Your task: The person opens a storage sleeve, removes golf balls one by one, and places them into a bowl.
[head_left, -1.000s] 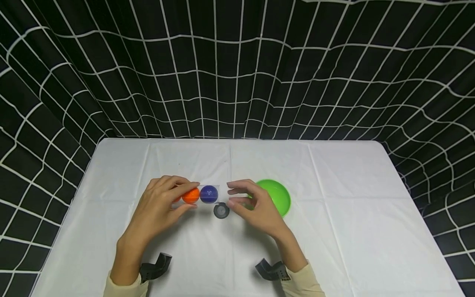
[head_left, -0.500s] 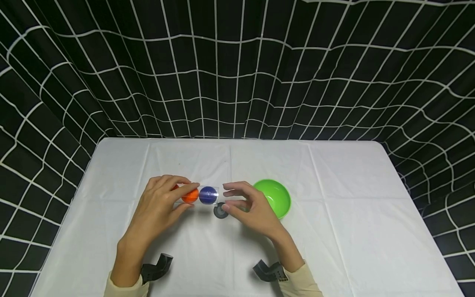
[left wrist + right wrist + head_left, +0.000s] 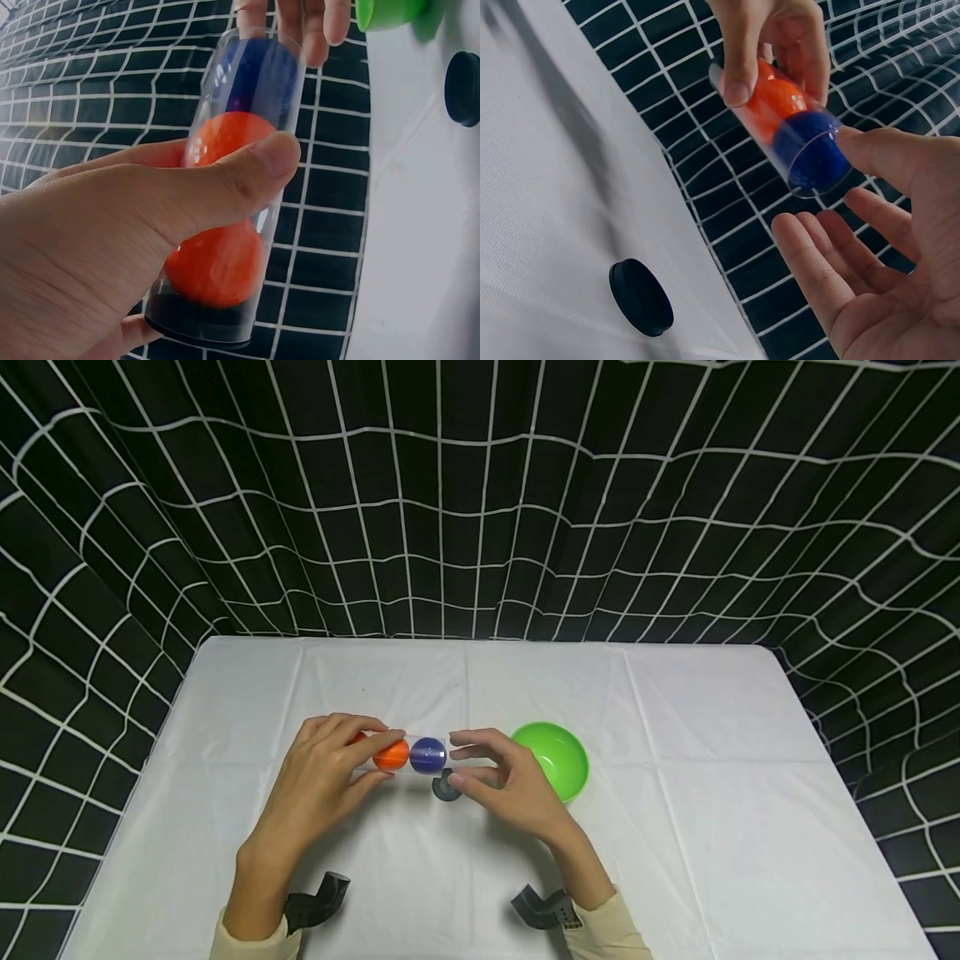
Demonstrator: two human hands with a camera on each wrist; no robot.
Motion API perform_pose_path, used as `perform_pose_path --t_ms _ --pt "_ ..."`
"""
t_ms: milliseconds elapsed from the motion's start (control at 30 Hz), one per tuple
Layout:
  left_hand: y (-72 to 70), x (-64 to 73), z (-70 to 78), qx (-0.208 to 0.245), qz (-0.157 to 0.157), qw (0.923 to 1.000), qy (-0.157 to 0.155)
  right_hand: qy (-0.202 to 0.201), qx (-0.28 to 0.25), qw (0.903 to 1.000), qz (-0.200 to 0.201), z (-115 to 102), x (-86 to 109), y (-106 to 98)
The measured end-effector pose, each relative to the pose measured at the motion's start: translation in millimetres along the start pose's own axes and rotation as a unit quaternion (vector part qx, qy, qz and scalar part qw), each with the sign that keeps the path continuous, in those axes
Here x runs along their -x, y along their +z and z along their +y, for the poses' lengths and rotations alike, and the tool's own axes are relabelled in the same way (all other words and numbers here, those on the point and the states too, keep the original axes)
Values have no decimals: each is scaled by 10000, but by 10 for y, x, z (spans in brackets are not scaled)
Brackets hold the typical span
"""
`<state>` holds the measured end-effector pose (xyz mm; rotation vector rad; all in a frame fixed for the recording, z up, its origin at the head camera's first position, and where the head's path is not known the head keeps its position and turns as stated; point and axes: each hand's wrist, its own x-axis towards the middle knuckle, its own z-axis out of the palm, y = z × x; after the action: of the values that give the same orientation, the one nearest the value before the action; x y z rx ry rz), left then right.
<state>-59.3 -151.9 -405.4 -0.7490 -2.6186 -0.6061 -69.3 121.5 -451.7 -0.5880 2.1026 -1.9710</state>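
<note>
My left hand (image 3: 318,777) grips a clear tube (image 3: 206,324) with thumb and fingers around its middle, holding it above the table. Inside are a blue ball (image 3: 427,756) near the right end and two orange balls (image 3: 217,262) behind it; the left wrist view shows a dark closed end. My right hand (image 3: 517,789) is spread with loosely bent fingers beside the tube's uncapped right end, palm up below it in the right wrist view. Its thumb is close to the rim; whether it touches, I cannot tell. A black round cap (image 3: 641,298) lies on the table below.
A green bowl (image 3: 562,760) stands on the white tablecloth (image 3: 712,777) just behind and right of my right hand, partly hidden by it. Black curtains with a white grid (image 3: 480,527) surround the table at the back and sides.
My right hand has moved slightly left toward the tube's end, now partly covering the cap. The tube and its balls have shifted a little to the right in the last half second.
</note>
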Motion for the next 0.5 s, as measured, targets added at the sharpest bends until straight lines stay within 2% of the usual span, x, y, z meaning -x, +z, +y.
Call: perform_pose_path --t_ms 300,500 --pt "-3 -9 -5 45 -75 10000 -48 3 37 10000 -5 3 -2 -2" --pt "-10 -10 9 -80 20 10000 22 -35 -6 10000 -10 4 -6 -2"
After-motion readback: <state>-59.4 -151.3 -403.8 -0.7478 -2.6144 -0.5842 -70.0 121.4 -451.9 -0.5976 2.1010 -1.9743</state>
